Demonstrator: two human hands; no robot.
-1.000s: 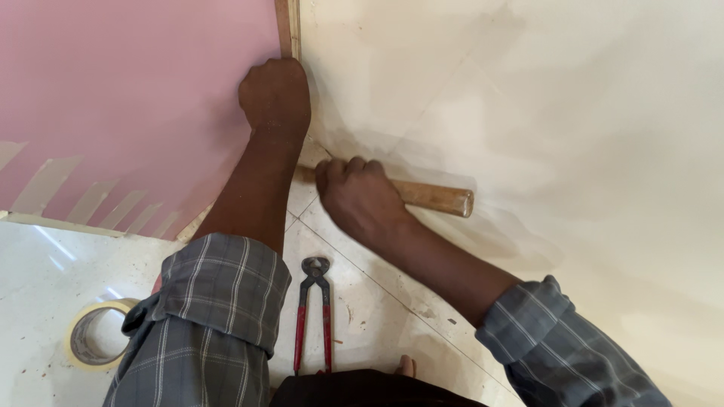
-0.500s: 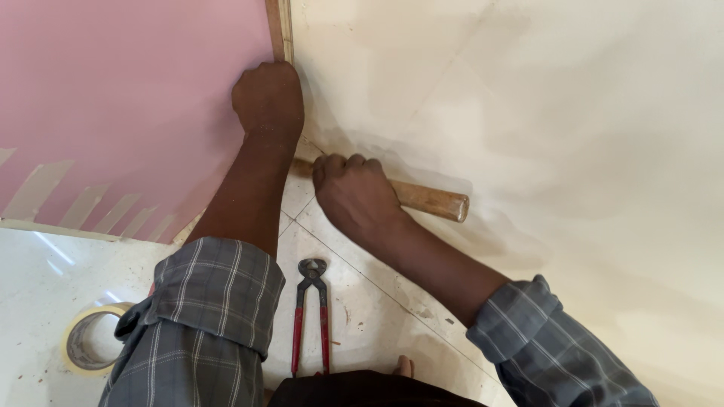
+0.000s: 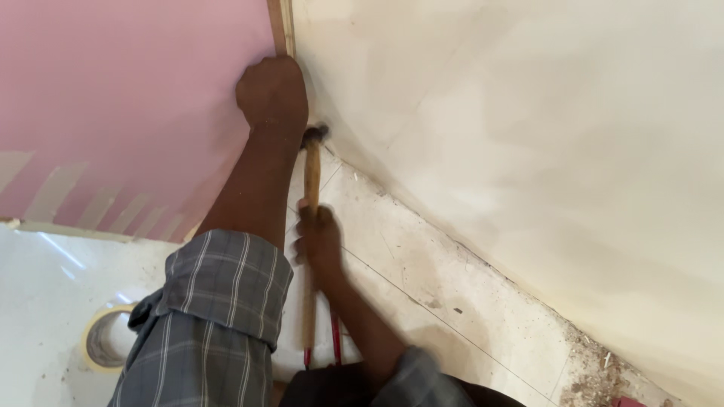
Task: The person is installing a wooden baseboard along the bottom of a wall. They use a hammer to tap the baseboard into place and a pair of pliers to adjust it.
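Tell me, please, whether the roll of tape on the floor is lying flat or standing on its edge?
Lying flat: the roll of tape shows its round open middle to the camera, resting on the white floor beside the checked sleeve.

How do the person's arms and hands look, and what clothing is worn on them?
Both hands, the left hand and the right hand, are bare, without gloves. Each arm wears a grey plaid shirt sleeve rolled up near the elbow, leaving the forearms uncovered. No watch or rings are visible.

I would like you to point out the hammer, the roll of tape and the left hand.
hammer (image 3: 310, 177): head view, on the wooden handle above the grip.
roll of tape (image 3: 92, 332): head view, on its left rim.
left hand (image 3: 273, 92): head view, on the back of the fist.
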